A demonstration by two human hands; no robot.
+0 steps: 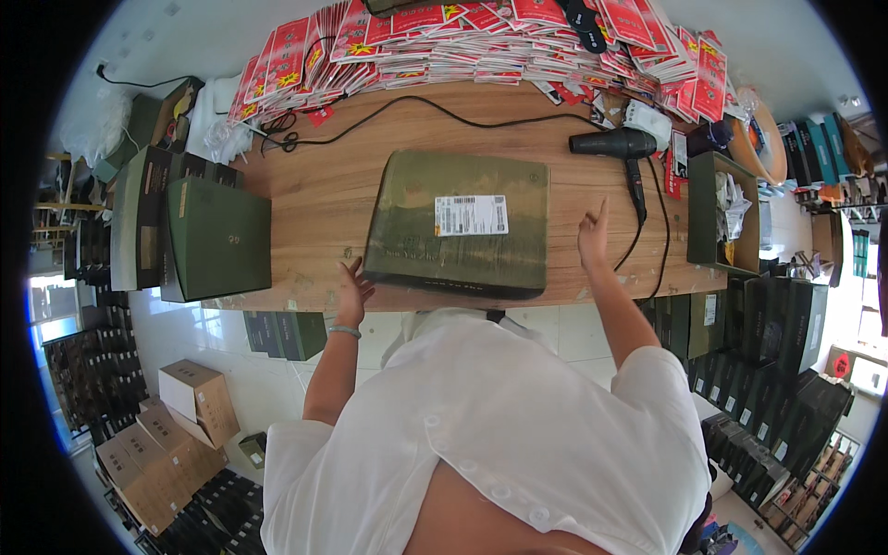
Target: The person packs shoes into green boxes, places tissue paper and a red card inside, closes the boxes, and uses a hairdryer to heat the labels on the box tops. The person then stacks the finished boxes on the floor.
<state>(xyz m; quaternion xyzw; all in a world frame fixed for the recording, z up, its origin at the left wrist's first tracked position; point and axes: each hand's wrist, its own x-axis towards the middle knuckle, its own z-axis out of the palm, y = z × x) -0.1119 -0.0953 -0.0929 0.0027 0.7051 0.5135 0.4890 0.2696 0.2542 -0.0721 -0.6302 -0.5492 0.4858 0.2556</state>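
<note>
A dark green cardboard box (407, 194) lies on the wooden table in front of me, a little askew. Its top has a glossy look and carries a white printed label (472, 215). My left hand (352, 290) is beside the near left corner of the box, fingers apart and holding nothing; whether a fingertip touches the corner I cannot tell. Right of the box, over the table, my right hand (594, 239) is apart from it and empty, the index finger stretched out. Beyond that hand lies a black hair dryer (610, 143) with its cord.
Red and white printed packets (481, 46) are heaped along the table's far edge. Green boxes (222, 236) stand at the left end, an open green box (717, 208) at the right. A black cord (435, 104) crosses the wooden table (314, 199). Brown cartons (162, 449) sit on the floor.
</note>
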